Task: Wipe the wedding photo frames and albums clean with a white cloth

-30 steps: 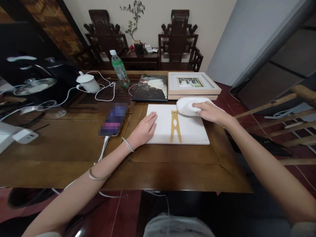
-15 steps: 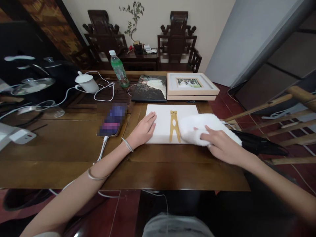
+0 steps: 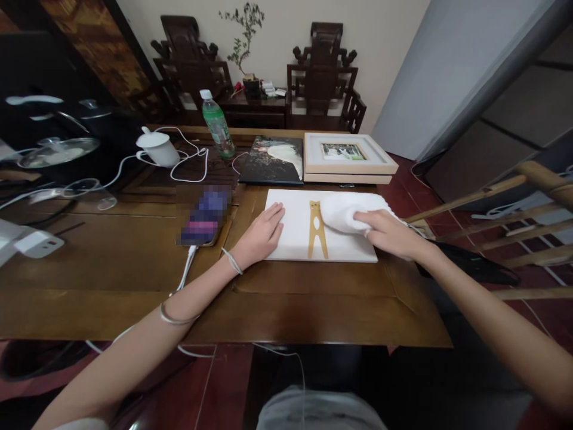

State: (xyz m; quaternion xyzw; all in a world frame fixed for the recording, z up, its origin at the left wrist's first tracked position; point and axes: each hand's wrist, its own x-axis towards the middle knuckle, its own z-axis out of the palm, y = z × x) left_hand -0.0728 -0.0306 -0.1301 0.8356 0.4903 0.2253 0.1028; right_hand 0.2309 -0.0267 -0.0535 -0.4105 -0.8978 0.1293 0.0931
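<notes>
1 fluffy wht cloth (image 3: 344, 212), bunched, on wht board (image 3: 293, 236)

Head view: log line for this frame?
left hand: flat on white panel, left edge | right hand: holding white cloth on panel, right of gold peg-shaped piece | surface: wooden table

The right hand (image 3: 388, 234) has slid the fluffy white cloth (image 3: 347, 212) back up the flat white board (image 3: 295, 230), from its near right corner half a second ago to the middle of its right half, beside the gold clip shape (image 3: 317, 230).
</notes>
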